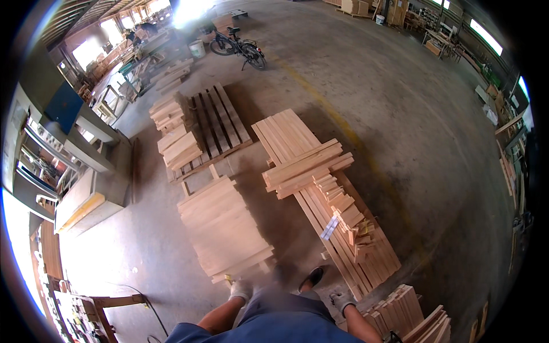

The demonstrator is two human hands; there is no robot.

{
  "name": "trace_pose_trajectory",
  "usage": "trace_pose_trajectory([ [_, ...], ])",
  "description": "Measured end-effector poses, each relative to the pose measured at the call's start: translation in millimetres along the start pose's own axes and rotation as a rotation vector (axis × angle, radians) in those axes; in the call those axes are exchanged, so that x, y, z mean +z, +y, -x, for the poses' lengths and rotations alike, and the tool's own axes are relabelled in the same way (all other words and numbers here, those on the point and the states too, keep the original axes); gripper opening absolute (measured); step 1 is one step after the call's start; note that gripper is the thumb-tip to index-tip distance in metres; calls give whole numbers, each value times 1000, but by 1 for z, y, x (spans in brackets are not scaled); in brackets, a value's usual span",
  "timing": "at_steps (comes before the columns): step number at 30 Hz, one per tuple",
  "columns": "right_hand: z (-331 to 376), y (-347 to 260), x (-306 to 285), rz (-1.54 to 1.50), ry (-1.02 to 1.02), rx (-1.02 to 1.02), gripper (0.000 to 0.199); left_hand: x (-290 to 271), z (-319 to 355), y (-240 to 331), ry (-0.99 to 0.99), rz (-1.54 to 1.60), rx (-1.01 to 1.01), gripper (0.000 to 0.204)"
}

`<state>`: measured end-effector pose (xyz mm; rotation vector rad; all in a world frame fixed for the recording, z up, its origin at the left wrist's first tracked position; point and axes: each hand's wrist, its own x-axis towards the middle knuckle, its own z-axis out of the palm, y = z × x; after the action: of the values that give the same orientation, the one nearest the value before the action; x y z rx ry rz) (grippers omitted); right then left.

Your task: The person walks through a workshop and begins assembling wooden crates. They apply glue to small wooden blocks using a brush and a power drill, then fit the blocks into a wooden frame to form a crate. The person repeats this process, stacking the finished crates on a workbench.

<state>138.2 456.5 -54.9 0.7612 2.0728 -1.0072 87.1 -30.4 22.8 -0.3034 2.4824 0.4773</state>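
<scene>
My left hand (239,290), in a pale work glove, hangs low by the near end of a stack of wide wooden panels (223,226). Its fingers are closed around a small yellow object (229,279), too small to name exactly. My right hand (341,300), also gloved, hangs by my other side with its fingers loosely apart and nothing visible in it. Beside it lies the near end of a long stack of planks (334,251). On those planks rest short wood pieces (343,208) and a white paper sheet (329,227).
Crosswise boards (309,166) lie on the plank stack. Farther left, a slatted pallet (214,123) carries short boards (178,146). A large machine (91,177) stands at left, a bicycle (239,48) at the back. More boards (397,311) lie at lower right; a cable (153,311) crosses the floor.
</scene>
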Motion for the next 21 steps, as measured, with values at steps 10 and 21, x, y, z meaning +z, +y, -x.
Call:
trace_pose_trajectory([
  [10,-8,3,-2,-15,-55,52,47,12,-14,2,-3,-45,0,28],
  [21,25,-28,-20,67,-22,32,44,-18,6,43,58,43,2,28],
])
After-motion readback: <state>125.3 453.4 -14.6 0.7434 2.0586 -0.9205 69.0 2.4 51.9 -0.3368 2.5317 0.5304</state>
